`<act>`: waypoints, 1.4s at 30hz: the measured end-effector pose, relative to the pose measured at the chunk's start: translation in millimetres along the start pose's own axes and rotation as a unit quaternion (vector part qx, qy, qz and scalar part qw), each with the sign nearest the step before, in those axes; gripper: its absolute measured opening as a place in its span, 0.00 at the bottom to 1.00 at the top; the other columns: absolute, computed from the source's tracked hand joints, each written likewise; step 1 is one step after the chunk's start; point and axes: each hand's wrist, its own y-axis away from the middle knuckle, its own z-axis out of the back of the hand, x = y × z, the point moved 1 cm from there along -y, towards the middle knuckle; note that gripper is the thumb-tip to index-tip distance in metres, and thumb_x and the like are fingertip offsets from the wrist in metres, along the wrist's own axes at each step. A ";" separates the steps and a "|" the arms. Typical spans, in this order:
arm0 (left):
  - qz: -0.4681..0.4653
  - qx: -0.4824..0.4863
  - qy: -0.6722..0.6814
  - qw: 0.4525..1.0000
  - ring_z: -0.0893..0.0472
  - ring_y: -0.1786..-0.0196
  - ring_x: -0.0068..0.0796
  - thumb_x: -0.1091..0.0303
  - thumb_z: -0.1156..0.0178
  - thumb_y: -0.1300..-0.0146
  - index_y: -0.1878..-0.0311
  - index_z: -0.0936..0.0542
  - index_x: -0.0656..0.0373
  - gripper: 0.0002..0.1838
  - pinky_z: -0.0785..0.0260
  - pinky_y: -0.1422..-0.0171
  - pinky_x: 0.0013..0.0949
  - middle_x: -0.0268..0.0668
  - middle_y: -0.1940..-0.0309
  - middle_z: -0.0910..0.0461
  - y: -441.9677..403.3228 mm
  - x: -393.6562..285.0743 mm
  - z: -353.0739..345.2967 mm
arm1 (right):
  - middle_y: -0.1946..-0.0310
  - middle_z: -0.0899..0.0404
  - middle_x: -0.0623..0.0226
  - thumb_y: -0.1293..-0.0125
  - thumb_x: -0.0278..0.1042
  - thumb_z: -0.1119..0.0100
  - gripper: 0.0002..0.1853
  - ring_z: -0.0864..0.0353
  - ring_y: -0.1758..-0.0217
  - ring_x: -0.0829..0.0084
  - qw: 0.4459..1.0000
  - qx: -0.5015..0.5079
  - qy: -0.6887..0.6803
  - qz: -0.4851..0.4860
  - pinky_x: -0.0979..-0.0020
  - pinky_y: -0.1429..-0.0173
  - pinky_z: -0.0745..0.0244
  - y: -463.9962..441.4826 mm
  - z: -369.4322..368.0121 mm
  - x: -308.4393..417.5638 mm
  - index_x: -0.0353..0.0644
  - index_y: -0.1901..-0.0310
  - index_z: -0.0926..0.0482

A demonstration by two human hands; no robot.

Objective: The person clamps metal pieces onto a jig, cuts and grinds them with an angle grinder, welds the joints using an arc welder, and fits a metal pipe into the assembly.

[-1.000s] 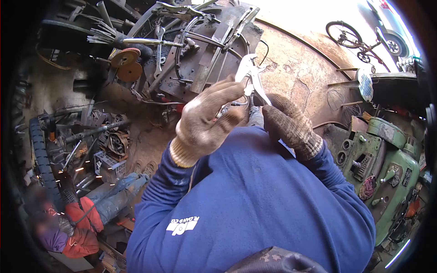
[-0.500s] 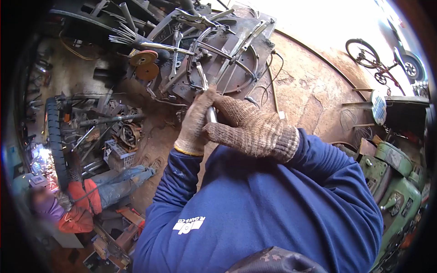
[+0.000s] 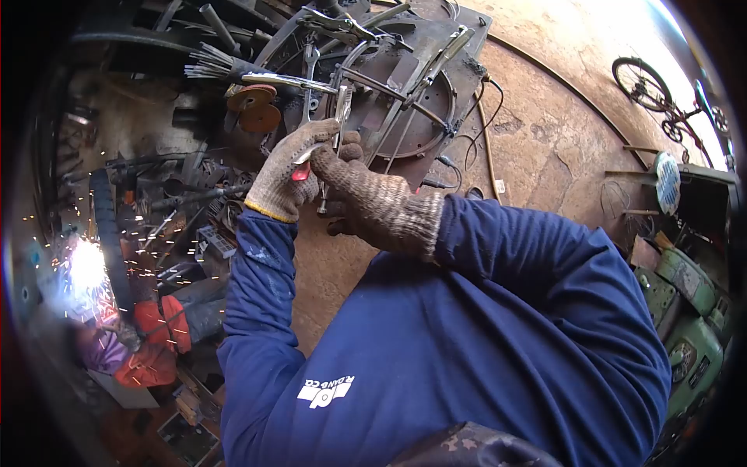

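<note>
Dark, stained steel makes up the work plate (image 3: 436, 27) ahead of you, with bars and a second pair of clamp pliers (image 3: 445, 58) lying across it. Bare brown concrete floor (image 3: 537, 148) spreads to the plate's right, where a bicycle (image 3: 642, 82) stands well apart in bright light. Left of the plate hang two orange-brown grinding discs (image 3: 259, 117), near a bundle of thin rods (image 3: 210, 64). Beyond them, lower left, a co-worker in a red sleeve (image 3: 148, 366) sits by a white welding flash (image 3: 87, 265) throwing sparks. Green machinery (image 3: 692, 350) stands farther off, to the plate's lower right.

Just off the plate's near edge, your gloved hands meet around locking pliers (image 3: 343, 109), their jaws pointing toward it. Your left hand (image 3: 285, 171) curls closed about the handles, beside a red part. Your right hand (image 3: 373, 194) reaches across your body, fingers bent around the same tool; exact fingertip contact is hidden.
</note>
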 end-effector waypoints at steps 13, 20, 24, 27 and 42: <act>-0.183 0.102 -0.443 0.872 0.17 0.41 0.43 0.69 0.47 0.22 0.32 0.28 0.65 0.19 0.21 0.35 0.44 0.48 0.39 0.22 -40.8 -28.1 41.5 | 0.35 0.24 0.59 0.28 0.69 0.47 0.36 0.24 0.33 0.53 0.966 -0.160 -0.198 0.034 0.42 0.28 0.32 -18.1 -71.1 56.5 0.51 0.30 0.31; -0.206 0.108 -0.505 0.831 0.20 0.37 0.34 0.73 0.51 0.22 0.31 0.30 0.67 0.20 0.25 0.30 0.37 0.46 0.34 0.25 -41.1 -39.8 19.8 | 0.36 0.24 0.63 0.28 0.53 0.37 0.35 0.24 0.34 0.58 0.958 -0.130 -0.248 0.063 0.51 0.28 0.30 -22.9 -68.1 64.8 0.44 0.28 0.36; -0.052 -0.032 -0.282 0.958 0.25 0.31 0.32 0.73 0.51 0.22 0.28 0.32 0.66 0.22 0.33 0.25 0.33 0.43 0.30 0.27 -20.4 -45.1 -16.0 | 0.37 0.23 0.63 0.28 0.62 0.40 0.34 0.22 0.36 0.60 0.951 -0.120 -0.279 0.058 0.52 0.26 0.31 -27.1 -55.3 65.8 0.46 0.31 0.31; -0.250 0.134 -0.594 0.753 0.25 0.32 0.33 0.72 0.51 0.22 0.28 0.31 0.66 0.22 0.32 0.26 0.34 0.43 0.31 0.27 -52.0 -45.8 31.7 | 0.39 0.21 0.64 0.28 0.62 0.41 0.33 0.21 0.37 0.62 0.952 -0.119 -0.279 0.044 0.52 0.27 0.30 -18.2 -64.7 74.5 0.46 0.32 0.29; -0.347 0.111 -0.785 0.502 0.20 0.37 0.39 0.71 0.44 0.29 0.33 0.24 0.63 0.22 0.29 0.29 0.38 0.46 0.39 0.19 -53.5 -55.9 12.9 | 0.44 0.20 0.55 0.33 0.60 0.34 0.35 0.18 0.41 0.55 0.931 -0.081 -0.353 0.039 0.47 0.34 0.26 -9.9 -55.9 107.8 0.42 0.35 0.29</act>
